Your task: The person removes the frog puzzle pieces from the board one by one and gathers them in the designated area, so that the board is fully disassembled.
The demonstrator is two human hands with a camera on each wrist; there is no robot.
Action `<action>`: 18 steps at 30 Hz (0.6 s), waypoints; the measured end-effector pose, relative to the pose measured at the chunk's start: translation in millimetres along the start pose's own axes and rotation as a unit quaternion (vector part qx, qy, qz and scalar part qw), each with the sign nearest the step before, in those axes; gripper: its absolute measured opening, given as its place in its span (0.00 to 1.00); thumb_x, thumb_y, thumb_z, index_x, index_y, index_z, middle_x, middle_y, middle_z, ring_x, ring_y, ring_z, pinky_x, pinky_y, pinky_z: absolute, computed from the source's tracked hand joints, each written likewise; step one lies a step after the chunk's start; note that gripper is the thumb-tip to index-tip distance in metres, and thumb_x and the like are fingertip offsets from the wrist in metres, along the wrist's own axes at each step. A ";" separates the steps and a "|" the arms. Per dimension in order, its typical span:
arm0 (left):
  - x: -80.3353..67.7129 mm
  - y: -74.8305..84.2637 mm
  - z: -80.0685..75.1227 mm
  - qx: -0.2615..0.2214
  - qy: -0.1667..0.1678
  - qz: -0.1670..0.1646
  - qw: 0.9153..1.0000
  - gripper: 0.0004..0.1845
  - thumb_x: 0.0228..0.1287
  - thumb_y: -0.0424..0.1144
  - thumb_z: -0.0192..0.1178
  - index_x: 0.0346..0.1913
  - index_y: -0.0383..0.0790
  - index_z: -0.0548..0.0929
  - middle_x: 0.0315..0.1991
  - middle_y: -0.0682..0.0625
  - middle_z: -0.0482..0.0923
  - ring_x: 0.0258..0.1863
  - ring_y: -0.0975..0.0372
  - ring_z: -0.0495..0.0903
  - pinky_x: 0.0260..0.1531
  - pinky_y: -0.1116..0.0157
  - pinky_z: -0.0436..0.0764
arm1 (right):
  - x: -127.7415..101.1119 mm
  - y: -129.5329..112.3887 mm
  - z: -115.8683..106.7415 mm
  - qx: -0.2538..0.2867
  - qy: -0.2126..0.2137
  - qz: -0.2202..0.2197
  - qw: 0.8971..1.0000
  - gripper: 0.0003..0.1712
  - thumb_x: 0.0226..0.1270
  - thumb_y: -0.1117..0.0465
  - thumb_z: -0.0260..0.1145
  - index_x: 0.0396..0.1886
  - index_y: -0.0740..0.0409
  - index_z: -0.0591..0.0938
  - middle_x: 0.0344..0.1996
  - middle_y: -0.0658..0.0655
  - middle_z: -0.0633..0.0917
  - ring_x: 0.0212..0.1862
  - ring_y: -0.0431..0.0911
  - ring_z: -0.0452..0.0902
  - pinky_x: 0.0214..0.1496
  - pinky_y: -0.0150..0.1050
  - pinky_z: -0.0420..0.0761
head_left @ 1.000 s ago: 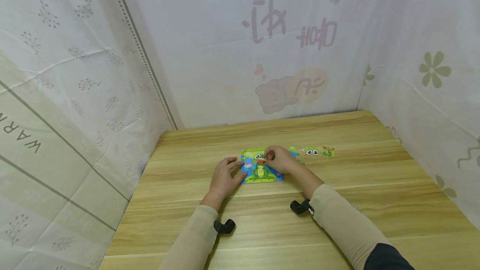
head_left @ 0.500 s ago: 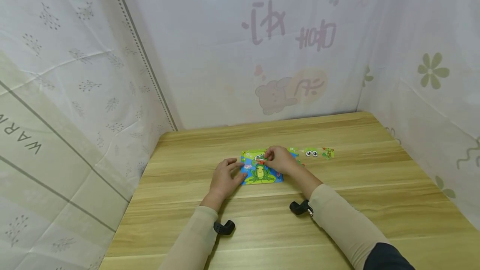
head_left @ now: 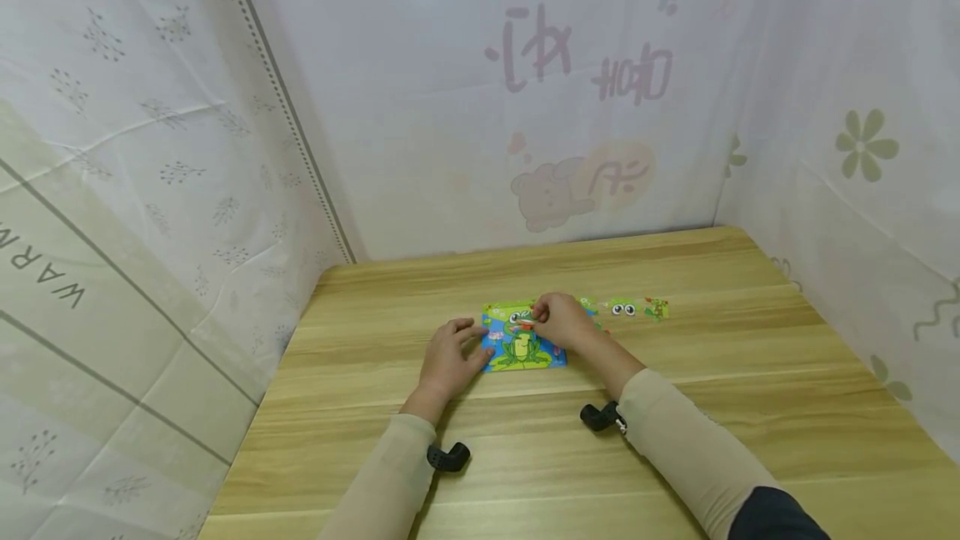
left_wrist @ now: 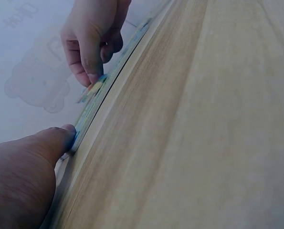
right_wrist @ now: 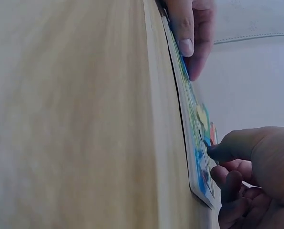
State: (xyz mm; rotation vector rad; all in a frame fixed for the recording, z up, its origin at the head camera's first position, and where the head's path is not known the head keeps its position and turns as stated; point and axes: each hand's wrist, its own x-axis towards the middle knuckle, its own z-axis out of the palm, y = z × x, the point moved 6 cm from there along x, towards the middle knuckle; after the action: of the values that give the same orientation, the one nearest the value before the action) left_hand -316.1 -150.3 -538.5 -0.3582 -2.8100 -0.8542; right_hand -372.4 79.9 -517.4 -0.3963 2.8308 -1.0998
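A flat puzzle board [head_left: 522, 352] with a green frog on a lily pad and blue water lies on the table. My right hand [head_left: 564, 322] is over its upper right part and pinches a small puzzle piece [left_wrist: 98, 88] between thumb and fingers. This piece is tilted, close over the frog's mouth, with red and green showing at its edge. Part of the board is hidden behind that hand. My left hand [head_left: 452, 354] rests at the board's left edge, fingers loosely bent, thumb and fingertips touching the border.
To the right of the board lie loose puzzle pieces: one with frog eyes [head_left: 623, 307], one with red and green plant shapes [head_left: 657, 308], and others partly hidden by the right hand. The wooden table [head_left: 525, 457] meets a patterned curtain [head_left: 420, 148] at the back.
My right hand has turned the pinched piece slightly, so it now shows flatter over the frog's mouth. My left hand has stayed at the board's left edge.
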 end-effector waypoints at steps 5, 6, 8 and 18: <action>-0.2 -0.9 0.8 0.005 0.000 -0.001 1.000 0.22 0.68 0.58 0.69 0.62 0.57 0.86 0.70 0.52 0.72 0.72 0.52 0.69 0.72 0.49 0.68 | -1.2 -0.7 -5.1 0.004 -0.002 -0.004 1.000 0.04 0.65 0.62 0.75 0.37 0.52 0.86 0.34 0.49 0.83 0.37 0.44 0.79 0.41 0.40 0.82; -0.2 -0.9 0.8 0.004 0.000 0.000 1.000 0.22 0.68 0.58 0.69 0.62 0.57 0.86 0.70 0.52 0.72 0.72 0.52 0.69 0.72 0.49 0.68 | -1.6 -0.6 -6.2 0.004 -0.001 -0.005 1.000 0.05 0.65 0.61 0.75 0.37 0.52 0.86 0.34 0.49 0.84 0.37 0.44 0.79 0.42 0.40 0.82; -0.2 -0.6 0.6 0.003 0.002 0.001 1.000 0.22 0.68 0.57 0.69 0.62 0.56 0.86 0.70 0.52 0.73 0.72 0.52 0.69 0.72 0.48 0.68 | -2.5 0.6 -7.7 0.006 -0.001 -0.006 1.000 0.05 0.65 0.62 0.75 0.36 0.52 0.86 0.34 0.49 0.84 0.38 0.44 0.79 0.42 0.39 0.83; -0.5 -0.4 -0.1 -0.004 0.005 0.000 1.000 0.22 0.67 0.56 0.70 0.61 0.55 0.86 0.70 0.51 0.73 0.71 0.50 0.69 0.72 0.48 0.68 | -11.2 11.7 -18.7 0.001 0.011 -0.001 1.000 0.04 0.63 0.60 0.74 0.36 0.50 0.85 0.34 0.49 0.84 0.38 0.45 0.79 0.43 0.41 0.81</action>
State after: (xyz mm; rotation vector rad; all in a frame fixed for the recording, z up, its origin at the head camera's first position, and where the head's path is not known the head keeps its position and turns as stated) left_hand -315.8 -150.7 -538.8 -0.3547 -2.7981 -0.8653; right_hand -367.2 103.4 -511.6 -0.3882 2.8484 -1.1130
